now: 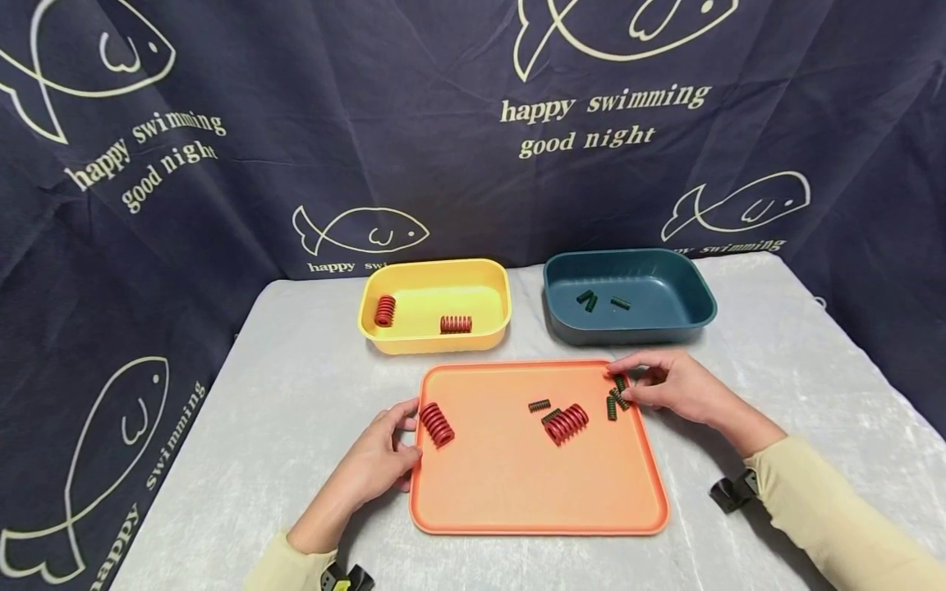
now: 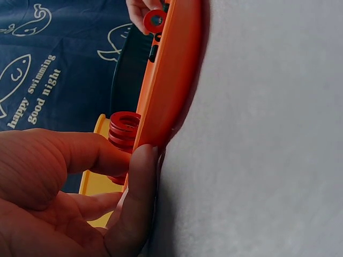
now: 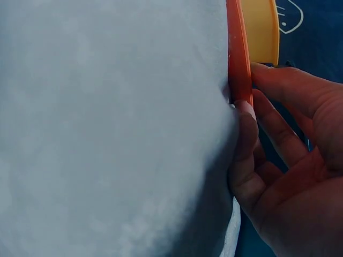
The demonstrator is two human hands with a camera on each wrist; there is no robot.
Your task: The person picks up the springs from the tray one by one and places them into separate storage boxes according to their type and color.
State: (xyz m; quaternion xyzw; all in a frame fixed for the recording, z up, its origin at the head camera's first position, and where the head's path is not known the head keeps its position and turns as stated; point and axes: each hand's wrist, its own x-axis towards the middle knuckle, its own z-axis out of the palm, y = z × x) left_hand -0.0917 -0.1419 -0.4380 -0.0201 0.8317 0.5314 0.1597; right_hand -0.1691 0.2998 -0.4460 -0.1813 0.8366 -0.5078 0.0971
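I see the right hand [image 3: 303,190] gripping the orange tray [image 3: 239,48] by its edge, a yellow container [image 3: 261,32] beyond.

The springs [image 1: 438,425] are red or apparently green, the tray [image 1: 502,484] plain orange.

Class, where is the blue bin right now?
In the head view, the blue bin stands right of the yellow bin, just beyond the right hand and the orange tray.

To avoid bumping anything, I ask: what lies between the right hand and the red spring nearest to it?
The head view shows green springs by the right hand, then bare tray up to the red spring.
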